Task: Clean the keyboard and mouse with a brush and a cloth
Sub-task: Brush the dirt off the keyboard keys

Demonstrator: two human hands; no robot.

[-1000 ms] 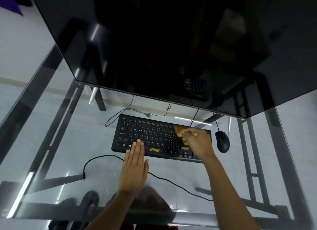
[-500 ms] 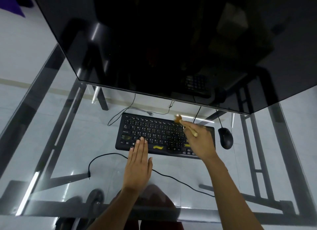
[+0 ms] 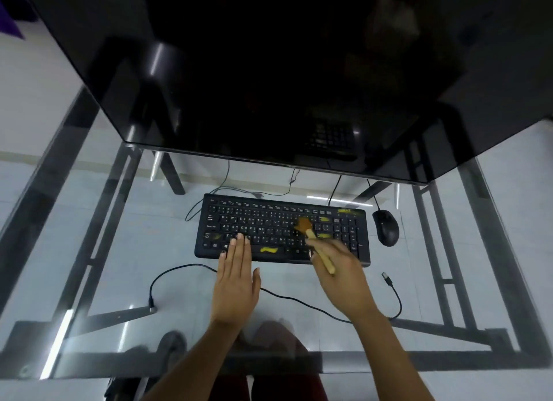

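Keyboard (image 3: pixel 281 231): black, lying flat on the glass desk (image 3: pixel 89 251) below the dark monitor (image 3: pixel 269 71); yellow smears on several keys and on the space bar.

Left hand (image 3: pixel 236 284): palm down, fingers straight and held together, fingertips resting on the lower-left keys of the keyboard, thumb spread out to the side; forearm reaches in from the bottom edge.

Right hand (image 3: pixel 341 281): raised over the lower-right part of the keyboard, slightly blurred, fingers curled round the pale wooden handle of the brush (image 3: pixel 314 242).

Brush: tilted, brown bristles pointing up-left and touching the keys right of centre; handle end sticking out over the back of the hand.

Mouse (image 3: pixel 385 227): black, just beside the right end of the keyboard, untouched.

Cable (image 3: pixel 179 270): black, looping across the glass beneath both hands.
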